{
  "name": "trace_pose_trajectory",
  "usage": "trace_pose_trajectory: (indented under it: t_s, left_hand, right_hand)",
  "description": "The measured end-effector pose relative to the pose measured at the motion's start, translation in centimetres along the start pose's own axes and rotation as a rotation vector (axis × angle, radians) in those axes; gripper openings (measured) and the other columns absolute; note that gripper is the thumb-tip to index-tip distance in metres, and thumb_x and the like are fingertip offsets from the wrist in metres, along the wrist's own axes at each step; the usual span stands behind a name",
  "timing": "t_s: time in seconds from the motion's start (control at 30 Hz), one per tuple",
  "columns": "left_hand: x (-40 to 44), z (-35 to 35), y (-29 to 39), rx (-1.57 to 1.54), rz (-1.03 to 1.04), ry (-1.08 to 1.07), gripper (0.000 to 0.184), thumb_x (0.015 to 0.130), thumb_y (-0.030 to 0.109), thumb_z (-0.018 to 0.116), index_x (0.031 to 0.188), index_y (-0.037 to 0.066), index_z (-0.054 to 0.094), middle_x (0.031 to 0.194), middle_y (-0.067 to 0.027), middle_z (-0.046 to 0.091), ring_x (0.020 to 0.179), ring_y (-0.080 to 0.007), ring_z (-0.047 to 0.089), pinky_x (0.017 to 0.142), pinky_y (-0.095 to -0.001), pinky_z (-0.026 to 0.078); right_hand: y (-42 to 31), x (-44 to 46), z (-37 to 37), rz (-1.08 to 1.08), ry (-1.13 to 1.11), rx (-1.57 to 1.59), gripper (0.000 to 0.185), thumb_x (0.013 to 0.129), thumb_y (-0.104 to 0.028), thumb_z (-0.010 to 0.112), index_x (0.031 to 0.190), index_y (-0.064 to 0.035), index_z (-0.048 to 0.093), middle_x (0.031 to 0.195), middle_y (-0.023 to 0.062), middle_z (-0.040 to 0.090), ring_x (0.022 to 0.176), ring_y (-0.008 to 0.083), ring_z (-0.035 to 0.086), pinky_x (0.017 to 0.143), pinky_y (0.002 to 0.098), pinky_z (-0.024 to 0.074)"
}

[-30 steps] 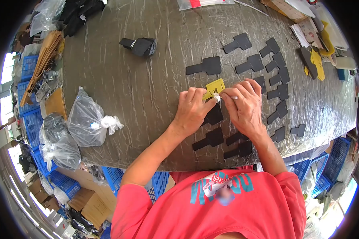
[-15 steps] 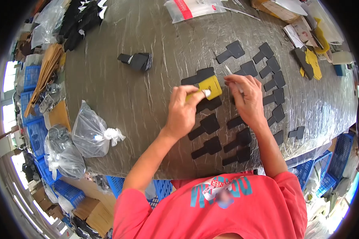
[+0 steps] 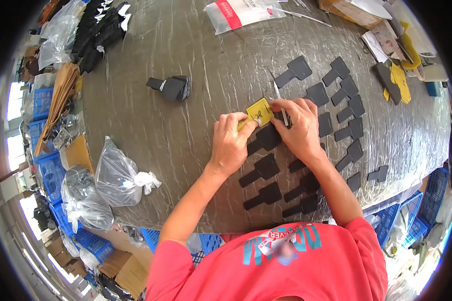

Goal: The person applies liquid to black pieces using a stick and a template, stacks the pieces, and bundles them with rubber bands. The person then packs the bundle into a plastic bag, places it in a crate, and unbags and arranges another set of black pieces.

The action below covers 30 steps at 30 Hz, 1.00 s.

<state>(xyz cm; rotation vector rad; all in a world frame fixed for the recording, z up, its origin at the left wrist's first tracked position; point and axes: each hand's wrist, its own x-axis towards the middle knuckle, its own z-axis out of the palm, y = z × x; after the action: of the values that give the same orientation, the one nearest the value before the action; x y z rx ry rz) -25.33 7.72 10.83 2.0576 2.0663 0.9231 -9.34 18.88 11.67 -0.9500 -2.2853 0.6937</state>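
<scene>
- Fingers of the left hand pinch the yellow paddle-shaped card at its narrow end, a small white piece, perhaps a cap, by the thumb.
- Right hand curls round a slim white pen, fingertips at the card's right edge.
- Step in hand: seemingly handling the marked card two-handed; the next move calls for a steady left pinch.
- Card lies over the tabletop, long axis diagonal, broad end pointing away and rightward.
- Black paddle-shaped pieces lie nearby.
</scene>
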Motion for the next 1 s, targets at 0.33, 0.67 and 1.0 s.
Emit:
trace_pose_trajectory:
  t_s: [0.33,0.67,1.0]
  left_hand:
    - [0.1,0.4,0.6,0.109,-0.001,0.003,0.032,0.077,0.005,0.066,0.107,0.015,0.072,0.104,-0.0069,0.058,0.095,-0.0253,0.054,0.075,-0.0383,0.041]
    - [0.0,0.3,0.2,0.125,0.047,-0.044,0.029,0.083,0.013,0.062,0.111,0.020,0.071,0.102,-0.0046,0.055,0.095,-0.0231,0.053,0.077,-0.0376,0.039]
    - [0.2,-0.1,0.3,0.110,0.045,-0.061,0.033,0.080,0.005,0.062,0.108,0.019,0.071,0.103,-0.0059,0.056,0.093,-0.0247,0.053,0.075,-0.0373,0.039]
  right_hand:
    - [0.2,0.1,0.0,0.010,-0.003,-0.003,0.033,0.072,-0.006,0.075,0.104,-0.0131,0.066,0.090,-0.0024,0.069,0.089,0.0198,0.062,0.095,0.0399,0.0398]
    - [0.0,0.2,-0.6,-0.004,-0.008,-0.008,0.027,0.077,-0.006,0.073,0.104,-0.0116,0.067,0.088,-0.0013,0.070,0.088,0.0200,0.062,0.094,0.0391,0.0402]
    - [-1.0,0.7,-4.3,0.012,0.023,0.038,0.014,0.089,-0.010,0.066,0.102,-0.0101,0.070,0.078,0.0005,0.063,0.079,0.0198,0.057,0.087,0.0360,0.0395]
